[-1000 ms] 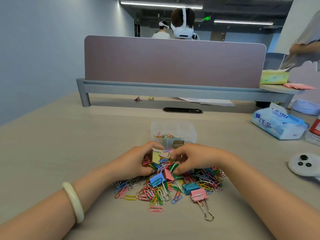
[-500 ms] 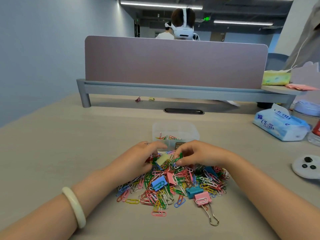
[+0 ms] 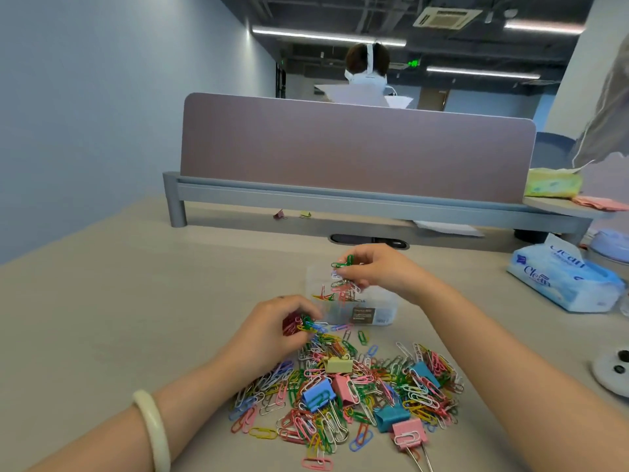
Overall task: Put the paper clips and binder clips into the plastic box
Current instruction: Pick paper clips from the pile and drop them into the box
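From the head camera, the only view here, the desk (image 3: pixel 102 318) carries a big heap of paper clips (image 3: pixel 343 386) in many colours, right in front of the person. Mixed in the heap lie several binder clips: a yellow one (image 3: pixel 338 365), a blue one (image 3: pixel 318 395), a pink one (image 3: pixel 345 386), a teal one (image 3: pixel 391 417) and one more pink one (image 3: pixel 410 434) at the near edge, with its wire handles pointing to the person.

The clear plastic box (image 3: pixel 354 303) stands just behind the heap. Through its wall I see only a few paper clips at the bottom, and no binder clip inside as far as I can tell.

The right hand (image 3: pixel 377 270) is above the box, fingers pinched closed on a small bunch of paper clips (image 3: pixel 345 277); some clips hang down from the bunch toward the opening. The left hand (image 3: pixel 272 330) is at the far left edge of the heap, beside the box, closed around another bunch of clips (image 3: pixel 303 325), red, green and blue ones.

My judgement: the task is at an early stage. Two handfuls are on the way, one about to be dropped, but the great part of the heap and all the binder clips I can see are still on the desk. Two more small clips (image 3: pixel 292 215) lie far away under the divider (image 3: pixel 357 148), and they may need collecting too.
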Demonstrator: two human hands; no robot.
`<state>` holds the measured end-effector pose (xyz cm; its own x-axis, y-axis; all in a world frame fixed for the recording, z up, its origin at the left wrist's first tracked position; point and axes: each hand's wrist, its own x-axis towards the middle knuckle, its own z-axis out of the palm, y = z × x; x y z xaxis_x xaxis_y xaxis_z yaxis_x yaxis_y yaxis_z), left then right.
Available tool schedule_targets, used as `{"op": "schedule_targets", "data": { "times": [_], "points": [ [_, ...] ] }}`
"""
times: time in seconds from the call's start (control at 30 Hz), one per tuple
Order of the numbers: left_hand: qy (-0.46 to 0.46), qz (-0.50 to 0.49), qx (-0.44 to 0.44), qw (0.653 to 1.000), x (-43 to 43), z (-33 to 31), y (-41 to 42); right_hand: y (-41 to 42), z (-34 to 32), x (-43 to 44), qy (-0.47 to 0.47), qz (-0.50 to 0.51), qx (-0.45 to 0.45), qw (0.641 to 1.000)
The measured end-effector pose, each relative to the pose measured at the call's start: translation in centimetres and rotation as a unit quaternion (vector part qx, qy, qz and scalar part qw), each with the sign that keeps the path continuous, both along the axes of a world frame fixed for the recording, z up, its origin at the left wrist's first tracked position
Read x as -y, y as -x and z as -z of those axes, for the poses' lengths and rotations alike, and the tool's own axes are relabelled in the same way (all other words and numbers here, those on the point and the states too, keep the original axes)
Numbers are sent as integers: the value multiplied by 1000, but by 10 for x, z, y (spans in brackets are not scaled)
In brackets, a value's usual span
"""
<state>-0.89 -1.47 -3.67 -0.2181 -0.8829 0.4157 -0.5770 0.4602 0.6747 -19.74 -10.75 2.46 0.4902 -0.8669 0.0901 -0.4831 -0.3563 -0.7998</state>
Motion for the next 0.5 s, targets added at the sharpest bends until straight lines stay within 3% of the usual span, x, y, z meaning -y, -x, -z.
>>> {"op": "schedule_targets", "data": {
  "times": [0.13, 0.27, 0.37, 0.5],
  "points": [
    [-8, -9, 2, 1000, 1, 1, -2, -21, 5, 37, 60, 72, -60, 994],
    [-8, -22, 3, 1000, -1, 1, -4, -29, 18, 54, 136, 85, -211, 964],
    [-7, -30, -4, 1000, -1, -1, -5, -28, 19, 59, 145, 77, -284, 945],
    [-10, -48, -28, 998, 6, -9, -3, -25, 17, 61, 115, 64, -308, 942]
  ]
}}
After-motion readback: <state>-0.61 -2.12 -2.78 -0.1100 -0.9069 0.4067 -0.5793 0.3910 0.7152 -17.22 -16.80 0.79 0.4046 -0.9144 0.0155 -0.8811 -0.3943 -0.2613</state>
